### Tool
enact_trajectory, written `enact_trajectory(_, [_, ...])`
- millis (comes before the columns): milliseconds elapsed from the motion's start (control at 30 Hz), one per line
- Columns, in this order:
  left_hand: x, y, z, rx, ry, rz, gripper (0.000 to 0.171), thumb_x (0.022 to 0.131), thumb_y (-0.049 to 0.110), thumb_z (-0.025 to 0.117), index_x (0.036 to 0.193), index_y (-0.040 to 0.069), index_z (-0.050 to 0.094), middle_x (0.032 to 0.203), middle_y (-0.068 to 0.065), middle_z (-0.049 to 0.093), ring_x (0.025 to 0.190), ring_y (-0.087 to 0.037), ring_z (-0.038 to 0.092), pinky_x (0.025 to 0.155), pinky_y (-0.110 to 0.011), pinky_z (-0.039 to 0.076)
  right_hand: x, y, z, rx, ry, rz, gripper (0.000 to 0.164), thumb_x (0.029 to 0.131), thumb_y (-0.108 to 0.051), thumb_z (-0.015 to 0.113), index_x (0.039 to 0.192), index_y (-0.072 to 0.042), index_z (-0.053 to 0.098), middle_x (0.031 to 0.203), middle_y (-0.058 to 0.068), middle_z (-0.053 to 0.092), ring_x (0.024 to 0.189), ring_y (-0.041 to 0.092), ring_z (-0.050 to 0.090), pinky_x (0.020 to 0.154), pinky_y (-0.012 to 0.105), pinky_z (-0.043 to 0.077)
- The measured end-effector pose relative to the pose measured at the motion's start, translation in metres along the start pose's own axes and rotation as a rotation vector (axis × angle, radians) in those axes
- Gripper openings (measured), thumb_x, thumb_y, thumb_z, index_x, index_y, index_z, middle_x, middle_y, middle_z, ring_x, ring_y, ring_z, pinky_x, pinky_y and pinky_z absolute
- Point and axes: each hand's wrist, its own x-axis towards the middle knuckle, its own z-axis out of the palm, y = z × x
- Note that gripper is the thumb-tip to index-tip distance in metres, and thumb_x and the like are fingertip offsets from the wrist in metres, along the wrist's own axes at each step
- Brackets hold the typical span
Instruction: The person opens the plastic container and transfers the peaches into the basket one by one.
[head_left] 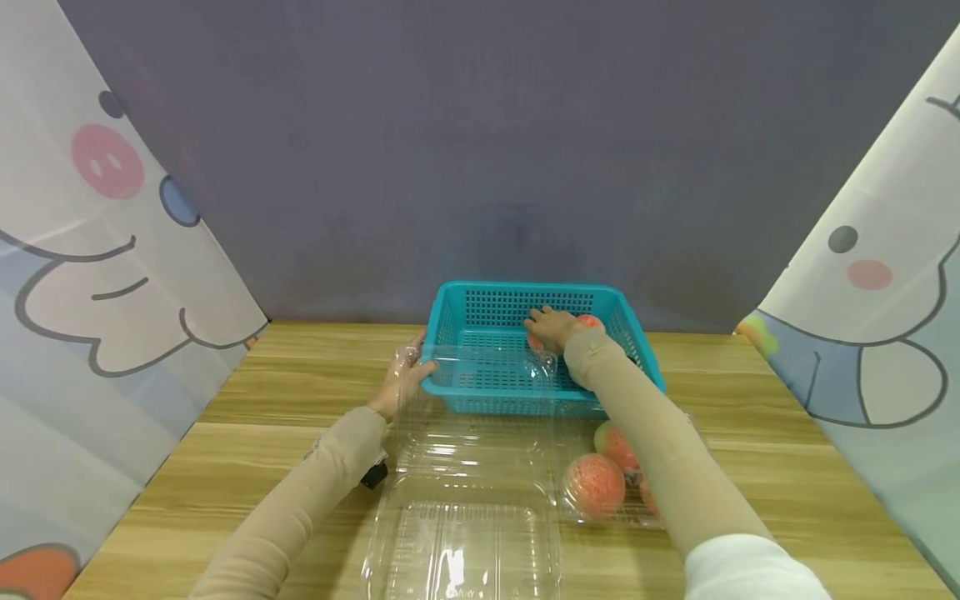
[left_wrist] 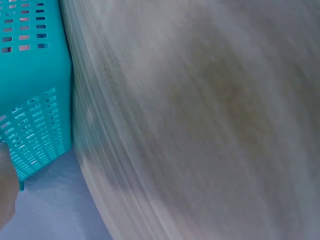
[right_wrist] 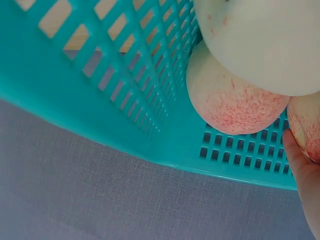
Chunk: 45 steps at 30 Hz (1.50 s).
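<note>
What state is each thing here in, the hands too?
Blue basket: upright, with loose peaches in it.
Left clear container: open, nothing seen inside.
Right clear container: holding more peaches; partly hidden, so open or shut is hard to tell.
Left hand: holding the basket's left rim.
Right hand: inside the basket, touching a peach.

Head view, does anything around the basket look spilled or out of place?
Nothing looks spilled. Slightly odd: the clear plastic container overlaps the near side of the blue basket in view; whether they touch, I can't tell.
</note>
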Motion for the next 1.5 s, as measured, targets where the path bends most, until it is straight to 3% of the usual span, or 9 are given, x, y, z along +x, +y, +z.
enact_trajectory(100, [0.000, 0.000, 0.000, -0.022, -0.006, 0.022, 0.072, 0.080, 0.000, 0.050, 0.145, 0.001, 0.019, 0.134, -0.024, 0.045, 0.129, -0.032, 0.038, 0.106, -0.046, 0.032, 0.000, -0.002, 0.001, -0.142, -0.050, 0.026, 0.079, 0.087, -0.031, 0.061, 0.148, -0.013, 0.015, 0.153, 0.011, 0.016, 0.141, 0.028, 0.016, 0.114, 0.043, 0.016])
enact_trajectory(200, [0.000, 0.001, 0.000, -0.018, -0.015, 0.034, 0.069, 0.081, -0.001, 0.050, 0.144, 0.002, 0.022, 0.131, -0.024, 0.049, 0.127, -0.032, 0.041, 0.104, -0.046, 0.034, -0.001, -0.004, 0.002, -0.137, -0.073, 0.031, 0.083, 0.086, -0.035, 0.062, 0.148, -0.012, 0.012, 0.154, 0.011, 0.014, 0.141, 0.027, 0.012, 0.115, 0.044, 0.013])
enact_trajectory(467, [-0.007, 0.018, 0.001, -0.028, -0.025, 0.009, 0.065, 0.085, -0.004, 0.049, 0.144, -0.002, 0.020, 0.130, -0.027, 0.048, 0.124, -0.037, 0.042, 0.106, -0.048, 0.031, 0.004, 0.000, 0.007, 0.069, -0.007, -0.001, 0.078, 0.085, -0.011, 0.064, 0.147, -0.010, 0.018, 0.152, 0.016, 0.016, 0.140, 0.033, 0.015, 0.113, 0.044, 0.020])
enact_trajectory(733, [0.000, -0.007, -0.001, -0.041, 0.012, 0.136, 0.074, 0.079, 0.014, 0.055, 0.143, -0.001, 0.023, 0.126, -0.022, 0.054, 0.118, -0.028, 0.051, 0.097, -0.038, 0.044, 0.012, 0.002, 0.011, 0.135, 0.029, 0.006, 0.068, 0.085, -0.005, 0.062, 0.144, -0.010, 0.027, 0.150, 0.017, 0.021, 0.138, 0.035, 0.020, 0.110, 0.047, 0.025])
enact_trajectory(833, [0.000, -0.008, 0.000, -0.046, 0.020, 0.157, 0.074, 0.079, 0.017, 0.055, 0.143, -0.003, 0.023, 0.131, -0.023, 0.049, 0.123, -0.028, 0.046, 0.100, -0.039, 0.041, 0.015, 0.002, 0.012, 0.146, 0.051, 0.011, 0.065, 0.086, -0.005, 0.062, 0.142, -0.011, 0.031, 0.149, 0.016, 0.024, 0.137, 0.035, 0.023, 0.108, 0.047, 0.029])
enact_trajectory(1033, [0.000, -0.001, -0.001, -0.042, 0.014, 0.035, 0.072, 0.081, 0.005, 0.051, 0.144, -0.002, 0.018, 0.137, -0.026, 0.041, 0.130, -0.034, 0.036, 0.106, -0.046, 0.031, 0.016, 0.000, 0.011, 0.155, 0.033, 0.027, 0.069, 0.086, -0.002, 0.060, 0.145, -0.013, 0.027, 0.151, 0.015, 0.021, 0.138, 0.034, 0.020, 0.110, 0.048, 0.025])
enact_trajectory(1233, [0.001, 0.002, -0.001, -0.001, 0.002, 0.023, 0.069, 0.084, -0.001, 0.050, 0.145, -0.001, 0.017, 0.134, -0.026, 0.045, 0.128, -0.033, 0.039, 0.107, -0.045, 0.031, 0.014, -0.005, 0.006, 0.147, 0.055, 0.019, 0.065, 0.087, -0.002, 0.057, 0.144, -0.015, 0.028, 0.151, 0.014, 0.022, 0.139, 0.032, 0.020, 0.111, 0.049, 0.023])
enact_trajectory(1367, [0.001, -0.001, -0.001, -0.007, -0.007, 0.026, 0.068, 0.083, 0.000, 0.050, 0.144, 0.000, 0.020, 0.133, -0.025, 0.047, 0.125, -0.032, 0.043, 0.104, -0.044, 0.035, 0.014, -0.004, 0.006, 0.157, 0.061, 0.011, 0.058, 0.093, -0.022, 0.053, 0.144, -0.015, 0.028, 0.151, 0.014, 0.023, 0.139, 0.032, 0.020, 0.110, 0.050, 0.023])
enact_trajectory(1500, [0.002, 0.001, -0.002, -0.024, 0.011, 0.020, 0.067, 0.082, 0.000, 0.051, 0.143, 0.002, 0.026, 0.128, -0.024, 0.052, 0.120, -0.033, 0.047, 0.100, -0.043, 0.039, 0.012, 0.002, 0.002, 0.165, 0.083, 0.014, 0.073, 0.088, -0.056, 0.047, 0.144, -0.013, 0.028, 0.150, 0.015, 0.024, 0.138, 0.033, 0.021, 0.109, 0.051, 0.025])
